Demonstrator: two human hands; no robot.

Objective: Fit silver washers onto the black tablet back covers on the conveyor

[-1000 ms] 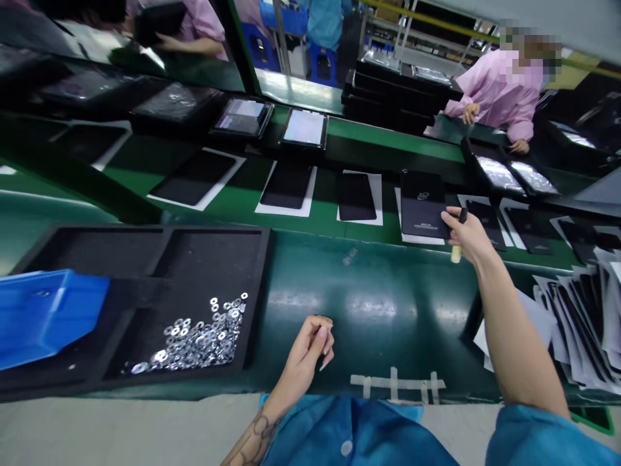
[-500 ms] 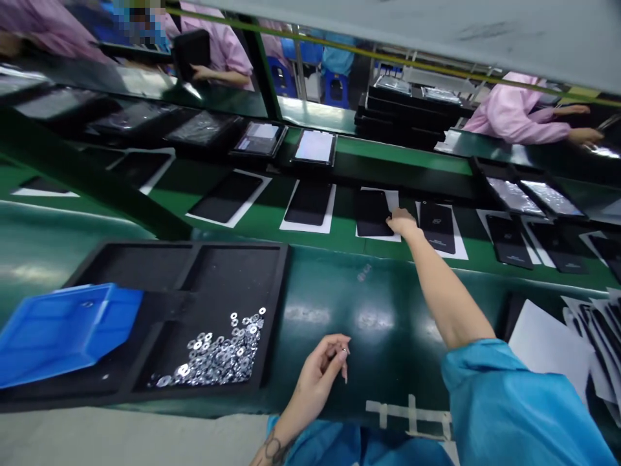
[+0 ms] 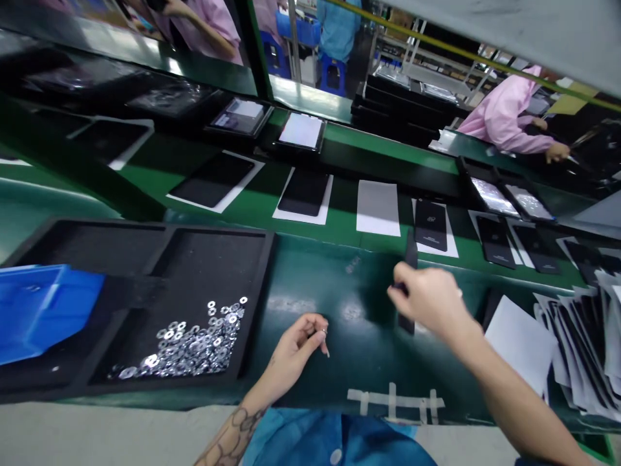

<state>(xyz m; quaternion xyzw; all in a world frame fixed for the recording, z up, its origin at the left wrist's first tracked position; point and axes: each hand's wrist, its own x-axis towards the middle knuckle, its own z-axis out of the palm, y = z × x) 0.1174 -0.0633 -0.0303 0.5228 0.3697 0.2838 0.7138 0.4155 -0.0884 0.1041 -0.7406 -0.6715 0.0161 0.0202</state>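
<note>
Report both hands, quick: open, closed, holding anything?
Left hand: curled closed; whether it holds something small cannot be told.
Right hand: closed on a dark flat panel, held nearly edge-on.

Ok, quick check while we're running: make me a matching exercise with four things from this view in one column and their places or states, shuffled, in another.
Column one
1. right hand
2. bin
3. metal rings
4. tape strips

Column two
A. heaped loose in a compartment of the black tray
B. pale, stuck near the front edge of the green bench
C. holding a dark panel seen nearly edge-on
D. blue, at the picture's left edge

Pairs: 1-C, 2-D, 3-A, 4-B
</note>
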